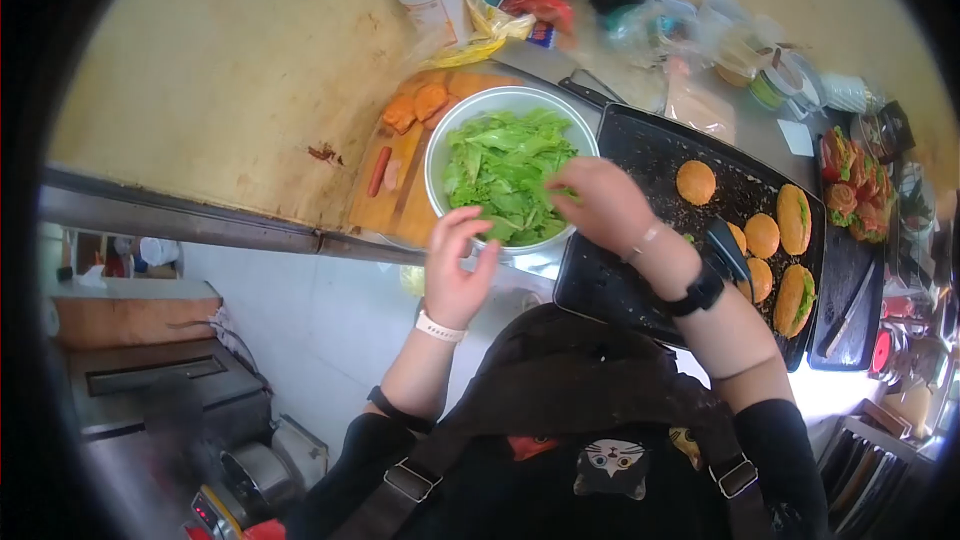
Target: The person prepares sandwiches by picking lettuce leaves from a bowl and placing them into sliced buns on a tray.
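A pale metal bowl (pixel 436 165) full of torn green lettuce (pixel 512 155) stands in front of me, partly on a wooden cutting board (pixel 372 205). My left hand (pixel 462 265) is at the bowl's near left rim, palm up, its fingers apart and nothing in them. Over the right side of the bowl, my right hand (pixel 603 208) has its fingers bent together on a bit of lettuce, their tips partly hidden. Right of the bowl, a black baking tray (pixel 640 160) carries several round buns (pixel 696 183) and long rolls (pixel 795 300), with lettuce showing in the rolls.
Orange cooked pieces (pixel 415 105) and a sausage (pixel 379 171) lie on the board. A knife (pixel 588 90) rests behind the bowl. Another knife (pixel 850 310) lies on a second dark tray (pixel 835 340). Filled sandwiches (pixel 855 185) stand far right. A white tub (pixel 436 5) holds utensils.
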{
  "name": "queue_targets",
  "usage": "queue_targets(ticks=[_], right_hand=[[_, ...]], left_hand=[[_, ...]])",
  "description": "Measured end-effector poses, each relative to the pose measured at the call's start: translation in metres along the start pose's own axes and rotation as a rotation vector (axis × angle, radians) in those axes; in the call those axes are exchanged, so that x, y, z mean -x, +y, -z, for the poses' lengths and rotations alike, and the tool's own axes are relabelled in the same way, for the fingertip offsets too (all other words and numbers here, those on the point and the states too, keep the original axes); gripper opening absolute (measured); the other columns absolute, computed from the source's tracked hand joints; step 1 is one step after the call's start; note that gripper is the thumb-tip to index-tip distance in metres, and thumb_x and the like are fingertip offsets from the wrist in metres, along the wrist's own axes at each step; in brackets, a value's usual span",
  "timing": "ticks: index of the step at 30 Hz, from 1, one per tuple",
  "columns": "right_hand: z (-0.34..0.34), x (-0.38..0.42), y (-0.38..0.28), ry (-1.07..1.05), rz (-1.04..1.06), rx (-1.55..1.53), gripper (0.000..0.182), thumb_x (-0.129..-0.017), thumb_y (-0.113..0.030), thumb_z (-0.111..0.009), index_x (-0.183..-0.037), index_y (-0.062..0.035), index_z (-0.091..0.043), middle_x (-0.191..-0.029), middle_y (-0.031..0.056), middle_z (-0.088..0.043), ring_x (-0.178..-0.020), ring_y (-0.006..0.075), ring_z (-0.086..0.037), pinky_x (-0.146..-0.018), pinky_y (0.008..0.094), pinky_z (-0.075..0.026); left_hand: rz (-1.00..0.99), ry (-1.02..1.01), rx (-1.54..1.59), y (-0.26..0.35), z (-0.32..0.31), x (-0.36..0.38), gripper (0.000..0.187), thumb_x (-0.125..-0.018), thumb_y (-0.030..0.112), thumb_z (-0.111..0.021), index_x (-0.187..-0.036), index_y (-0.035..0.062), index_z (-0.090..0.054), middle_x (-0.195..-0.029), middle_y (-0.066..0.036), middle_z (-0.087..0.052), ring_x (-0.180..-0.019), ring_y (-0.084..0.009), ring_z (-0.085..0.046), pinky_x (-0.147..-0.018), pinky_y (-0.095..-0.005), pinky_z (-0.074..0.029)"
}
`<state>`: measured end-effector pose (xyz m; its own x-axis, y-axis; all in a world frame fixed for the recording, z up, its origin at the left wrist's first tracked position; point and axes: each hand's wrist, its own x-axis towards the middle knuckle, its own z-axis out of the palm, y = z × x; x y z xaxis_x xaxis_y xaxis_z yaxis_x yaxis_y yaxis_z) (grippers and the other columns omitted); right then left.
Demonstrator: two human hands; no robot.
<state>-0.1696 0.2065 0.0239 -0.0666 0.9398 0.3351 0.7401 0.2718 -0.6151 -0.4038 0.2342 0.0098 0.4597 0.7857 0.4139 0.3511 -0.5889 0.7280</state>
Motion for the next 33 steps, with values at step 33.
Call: queue_targets(ticks=[33], right_hand=[[-0.031,-0.037,0.005,-0.130,-0.533,-0.947,0.031,-0.079,-0.021,-0.071,-0.100,-0.0003,-0.064,-0.085,0.0051,-0.065,-0.077,0.0083,-0.059,-0.068,0.0224,-0.048]], left_hand=[[0.600,-0.126,0.955,-0.005,-0.023,-0.066,0.027,-0.084,0.012,-0.067,-0.108,0.0010,-0.059,-0.093,-0.004,-0.063,-0.084,-0.0100,-0.058,-0.072,-0.0231,-0.046]])
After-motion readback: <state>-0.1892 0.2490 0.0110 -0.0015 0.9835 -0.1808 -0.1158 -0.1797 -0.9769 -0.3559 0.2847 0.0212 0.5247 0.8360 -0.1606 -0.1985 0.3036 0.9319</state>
